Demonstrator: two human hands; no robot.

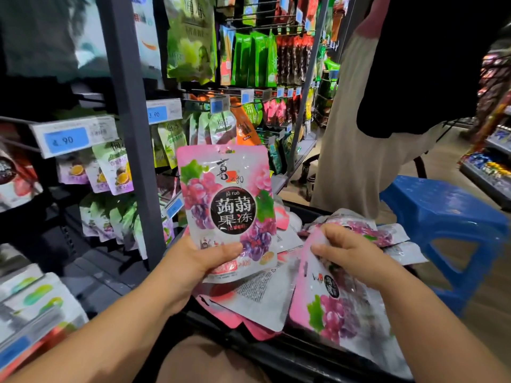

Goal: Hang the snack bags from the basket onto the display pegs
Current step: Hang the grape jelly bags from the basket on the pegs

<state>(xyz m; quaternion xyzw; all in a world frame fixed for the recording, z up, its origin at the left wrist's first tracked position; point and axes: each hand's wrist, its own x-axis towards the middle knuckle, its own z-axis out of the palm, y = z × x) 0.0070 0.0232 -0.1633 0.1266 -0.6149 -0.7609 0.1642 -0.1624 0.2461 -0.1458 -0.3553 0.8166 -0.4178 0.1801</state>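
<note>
- The left hand [197, 262] holds one pink grape snack bag [226, 205] upright, above the left end of the basket and in front of the shelves.
- Its fingers [226, 248] are curled round the lower edge of this bag. The thumb lies on the front and the other fingers are hidden behind it.
- The hanging hole at the top of the held bag is near the lower row of pegs [235, 91], but the bag is not on any peg.
- The right hand [356, 251] is down in the basket and pinches the top edge of a second pink bag [331, 302], with the thumb and the other fingers closed on it.
- This second bag lies tilted on the pile, with its printed front up.
- The black basket [282, 355] is low in front of the person and holds many more bags. One of them [262, 294] shows its grey back with small text.
- On the pegs hang other snacks: green bags [257, 59] in the upper row, and pale bags with a fruit picture [119, 172] lower on the left.
- Blue price tags [67, 139] sit at the ends of the pegs.
- A blue plastic stool [442, 214] stands on the floor just right of the basket.
- Another person in light trousers [356, 150] stands behind the basket, near the shelves.
</note>
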